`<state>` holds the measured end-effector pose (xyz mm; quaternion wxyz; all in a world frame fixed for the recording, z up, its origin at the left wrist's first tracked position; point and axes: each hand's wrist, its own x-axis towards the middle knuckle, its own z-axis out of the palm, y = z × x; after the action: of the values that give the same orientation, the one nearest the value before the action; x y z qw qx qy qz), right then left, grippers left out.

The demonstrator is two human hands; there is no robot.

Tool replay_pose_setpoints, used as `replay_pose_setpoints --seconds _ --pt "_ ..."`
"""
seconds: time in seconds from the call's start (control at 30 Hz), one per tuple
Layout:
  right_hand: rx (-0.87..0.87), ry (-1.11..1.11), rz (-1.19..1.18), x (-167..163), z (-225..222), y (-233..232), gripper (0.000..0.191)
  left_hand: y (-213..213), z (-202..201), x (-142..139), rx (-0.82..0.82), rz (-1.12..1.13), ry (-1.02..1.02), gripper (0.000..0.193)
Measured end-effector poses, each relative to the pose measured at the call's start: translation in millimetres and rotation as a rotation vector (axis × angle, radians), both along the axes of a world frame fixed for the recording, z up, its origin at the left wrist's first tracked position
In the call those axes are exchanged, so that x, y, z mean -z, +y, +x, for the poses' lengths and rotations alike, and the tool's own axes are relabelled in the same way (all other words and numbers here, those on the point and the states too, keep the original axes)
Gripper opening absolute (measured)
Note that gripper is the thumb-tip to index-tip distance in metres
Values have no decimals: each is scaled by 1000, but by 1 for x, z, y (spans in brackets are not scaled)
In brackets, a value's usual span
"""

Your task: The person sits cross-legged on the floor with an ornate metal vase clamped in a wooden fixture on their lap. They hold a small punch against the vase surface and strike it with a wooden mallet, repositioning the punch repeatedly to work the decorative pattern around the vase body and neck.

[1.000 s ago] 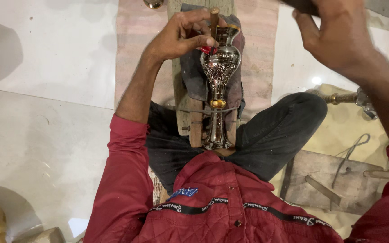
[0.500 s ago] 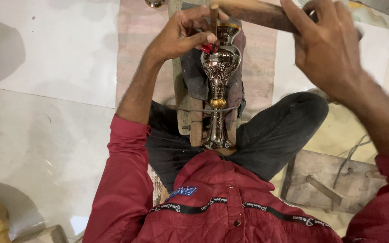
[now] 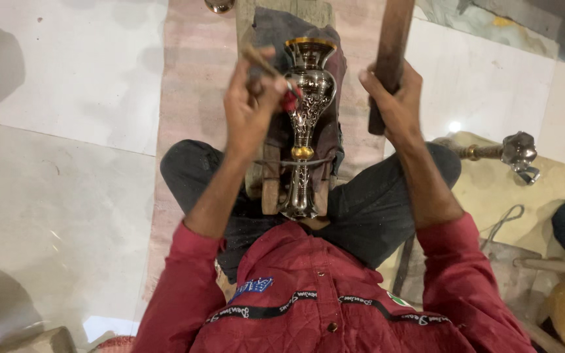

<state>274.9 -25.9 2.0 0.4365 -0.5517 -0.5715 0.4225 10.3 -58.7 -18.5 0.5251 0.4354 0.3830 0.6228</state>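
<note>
A tall engraved silver metal vase with a gold rim lies on a cloth-covered wooden block. Left of its neck, the left hand pinches a thin wooden-handled chisel, tip touching the vase. Right of the vase, the right hand grips a brown wooden mallet.

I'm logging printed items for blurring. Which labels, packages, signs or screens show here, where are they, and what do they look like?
Blue patch: jacket chest, left side, small tilted rectangle.
Black band: across the red jacket, pale lettering.
Green-white badge: right chest, small oval.
No packages, signs or screens.
</note>
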Motion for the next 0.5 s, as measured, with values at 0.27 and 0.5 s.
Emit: replay_pose_setpoints --seconds 0.27,0.5 --pt "-330 264 66 4 -59 72 34 -91 34 0 148 -60 -205 43" --pt "-278 259 39 7 -61 72 38 -130 45 -6 170 67 363 39"
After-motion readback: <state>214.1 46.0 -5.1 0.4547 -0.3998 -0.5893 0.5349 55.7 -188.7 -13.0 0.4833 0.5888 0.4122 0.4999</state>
